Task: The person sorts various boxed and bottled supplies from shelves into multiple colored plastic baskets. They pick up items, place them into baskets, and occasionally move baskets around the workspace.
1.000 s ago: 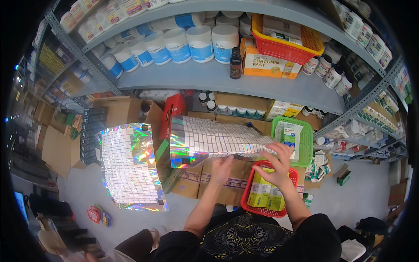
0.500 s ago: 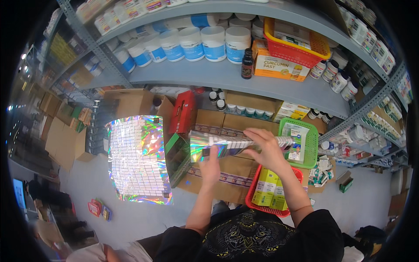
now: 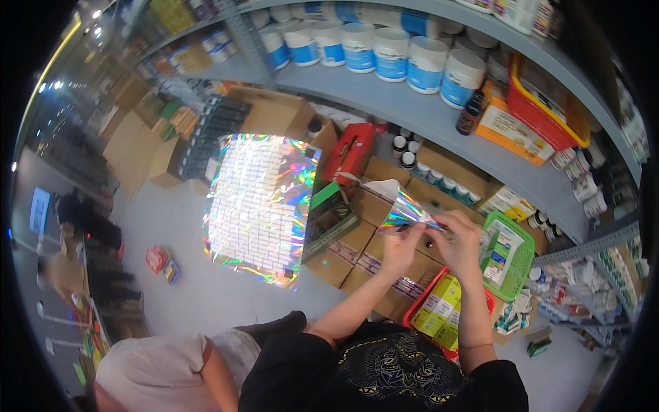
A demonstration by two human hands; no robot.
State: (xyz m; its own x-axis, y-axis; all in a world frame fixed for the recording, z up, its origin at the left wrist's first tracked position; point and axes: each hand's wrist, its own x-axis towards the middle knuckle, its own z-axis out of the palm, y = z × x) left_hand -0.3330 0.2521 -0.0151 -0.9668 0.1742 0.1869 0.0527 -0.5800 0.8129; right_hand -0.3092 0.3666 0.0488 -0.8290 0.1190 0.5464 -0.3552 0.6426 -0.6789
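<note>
Both my hands are over cardboard cartons [image 3: 343, 264], pinching a folded holographic sheet [image 3: 403, 211] between them. My left hand [image 3: 399, 253] grips its lower edge, thumb and fingers closed. My right hand [image 3: 458, 240] pinches the sheet's right end near the left fingertips. A pale flap [image 3: 386, 189] sticks out at the sheet's far left corner. To the left lies a large holographic sheet of small white labels [image 3: 257, 206], glaring in the light; what supports it is hidden. A red basket [image 3: 489, 302] with yellow-green boxes [image 3: 439, 309] sits beneath my right forearm.
A green basket [image 3: 525, 264] with a white packet stands at the right. Beside the label sheet are a dark green box [image 3: 333, 223] and a red box [image 3: 349, 152]. A grey shelf [image 3: 357, 89] with white-and-blue tubs spans the far side. Another person [image 3: 165, 371] is at lower left.
My view has swung left, shifting the scene rightward and tilting it. The held sheet is turned and more folded, and my hands have come closer together. More of the other person shows.
</note>
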